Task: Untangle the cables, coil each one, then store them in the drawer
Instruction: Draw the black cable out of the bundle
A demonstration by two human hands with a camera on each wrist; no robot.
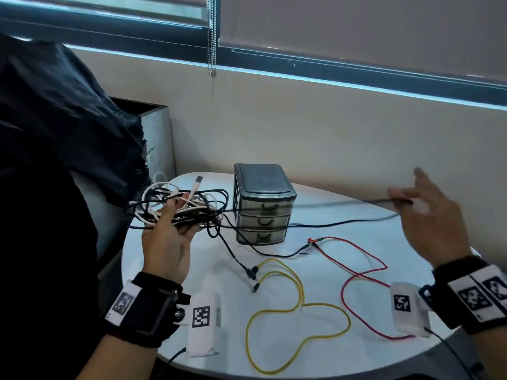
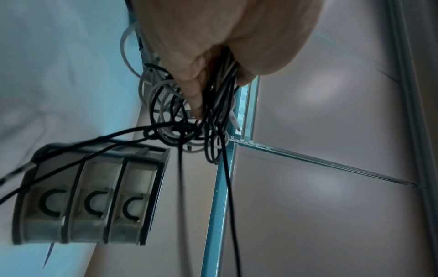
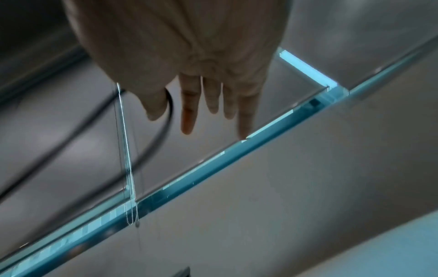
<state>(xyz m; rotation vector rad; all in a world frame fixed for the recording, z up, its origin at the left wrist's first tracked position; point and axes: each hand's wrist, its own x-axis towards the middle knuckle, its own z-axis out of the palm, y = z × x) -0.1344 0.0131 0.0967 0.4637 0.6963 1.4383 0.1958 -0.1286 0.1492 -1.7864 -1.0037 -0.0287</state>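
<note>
Left hand (image 1: 167, 242) raised palm-up over the table's (image 1: 343, 349) left edge, fingers curled round a tangle of black and white cables (image 1: 181, 207) — strands seen threading between palm and fingers in the left-wrist view, a white plug poking up from the top of the bundle. Right hand (image 1: 430, 223) lifted over the right edge, blurred; thumb and forefinger pinching a black cable (image 1: 343, 202) drawn taut across to the tangle, the other fingers spread straight. A second black strand sagging lower, crossing in front of the drawer unit (image 1: 263, 204) and trailing down to the table near the middle. Drawer unit upright toward the back edge, by the wall — three drawers, all closed. Yellow cable (image 1: 299, 305) lying loose in open loops near the front edge, plugs near the centre. Red cable (image 1: 359, 272) just right of it, running from the centre toward the front-right, partly hidden by the right wrist camera. Dark cloth (image 1: 60, 119) heaped beyond the left edge.
</note>
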